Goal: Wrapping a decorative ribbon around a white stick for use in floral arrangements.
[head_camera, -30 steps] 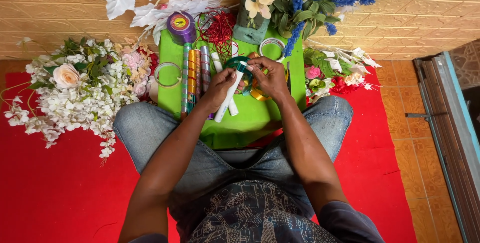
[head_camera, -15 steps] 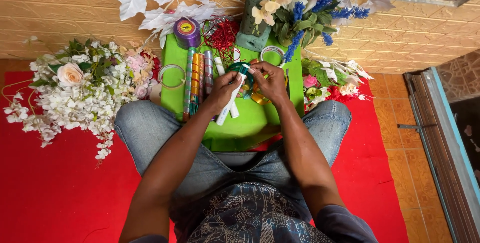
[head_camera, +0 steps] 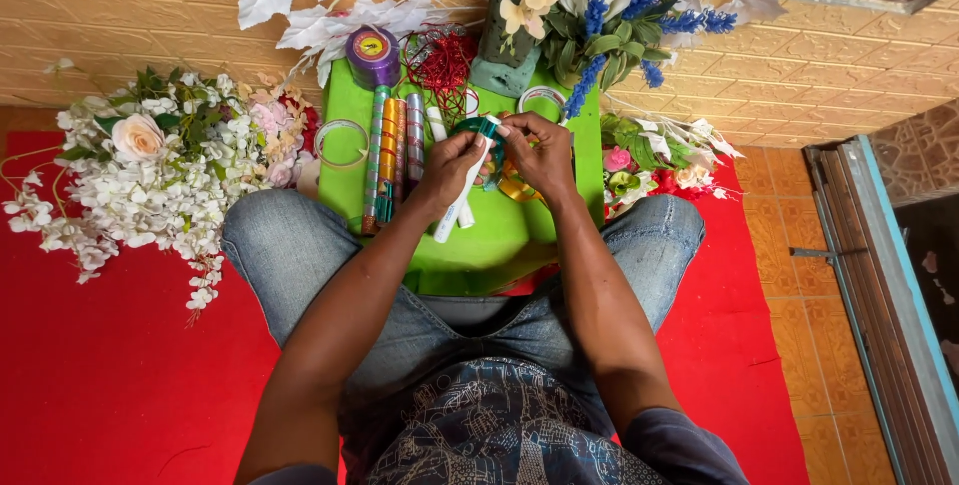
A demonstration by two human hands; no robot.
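The person sits cross-legged on a red mat (head_camera: pixel 120 385), jeans-clad knees spread to either side, forearms reaching forward over the lap. Just past the knees lies a bright green tray (head_camera: pixel 499 245), and both hands meet above its middle.

The left hand (head_camera: pixel 452 167) is closed around a white stick (head_camera: pixel 462 195), which slants down from the fingertips toward the near-left, its lower end over the tray. The right hand (head_camera: pixel 544 153) is curled, its fingertips pinching at the top of the same stick, where a roll of dark green tape (head_camera: pixel 486 130) sits between the two hands. Whether the tape is already stuck to the stick I cannot tell. Something gold and shiny shows just under the right hand, mostly hidden.

On the tray's left part, several foil-wrapped sticks (head_camera: pixel 392 160) lie side by side, pointing away from the person, with a purple tape roll (head_camera: pixel 373 53) at their far end. A pale ring (head_camera: pixel 342 143) rests off the tray's left edge, and another ring (head_camera: pixel 540 99) lies at the far right. A tangle of red wire (head_camera: pixel 442 63) sits at the far edge.

To the left, white artificial blossoms with a cream rose (head_camera: pixel 138 137) are heaped on the mat. To the right is a smaller cluster of pink and red flowers (head_camera: pixel 644 165). Farthest away, a green foam block (head_camera: pixel 504 45) holds blue, yellow and pink blooms against the tan patterned wall (head_camera: pixel 120 15), with white leaves fanning above.
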